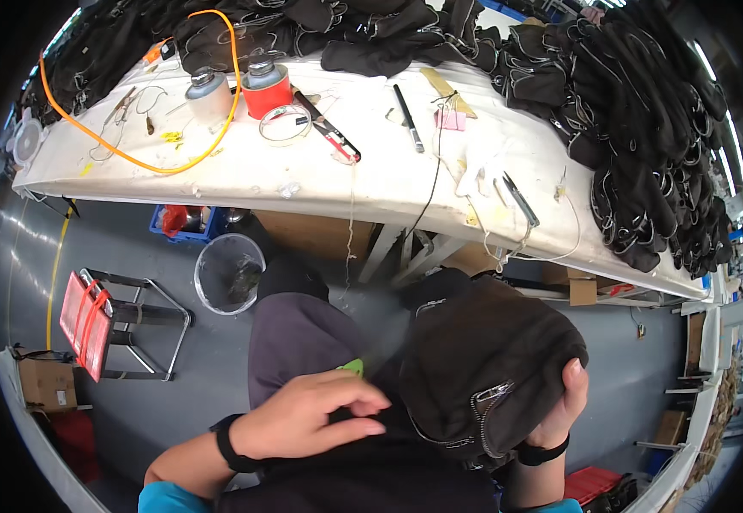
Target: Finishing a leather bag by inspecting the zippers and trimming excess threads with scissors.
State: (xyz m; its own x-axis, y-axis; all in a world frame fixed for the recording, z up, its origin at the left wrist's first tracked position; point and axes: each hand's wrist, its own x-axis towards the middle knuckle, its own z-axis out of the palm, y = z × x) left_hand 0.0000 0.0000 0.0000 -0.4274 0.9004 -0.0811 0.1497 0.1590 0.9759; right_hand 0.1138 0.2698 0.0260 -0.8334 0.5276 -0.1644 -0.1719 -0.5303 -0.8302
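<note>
So, head view: on the floor under the near edge of the table sits a clear round bin (228, 274) with some dark scraps at the bottom, and just left of it, further back, a blue crate (185, 223) holding something red, can't tell what. Far left on the white table (243, 184) there's a red can (266, 90) and a grey-white one (209, 96) side by side, with a clear tape roll (285, 125) just in front of them and an orange cable (149, 162) looping around that whole corner. Scissors with red handles (330, 132), a black pen (408, 119) and small snips (521, 200) lie spread along the tabletop, and big heaps of black garments (645, 128) cover the far edge and the right end. A red folding stool (89, 323) stands on the grey floor to the left, near a cardboard box (46, 385). The black zippered garment (482, 359) is down near the lap, right of centre, well short of the table. Right hand (559, 402) cups it from the right side, fingers curled around the fabric, thumb up. Left hand (311, 419) rests flat on the dark cloth just left of it, fingers together and stretched out, pinching nothing I can see, with a little green thing (352, 367) just beyond the knuckles.
</note>
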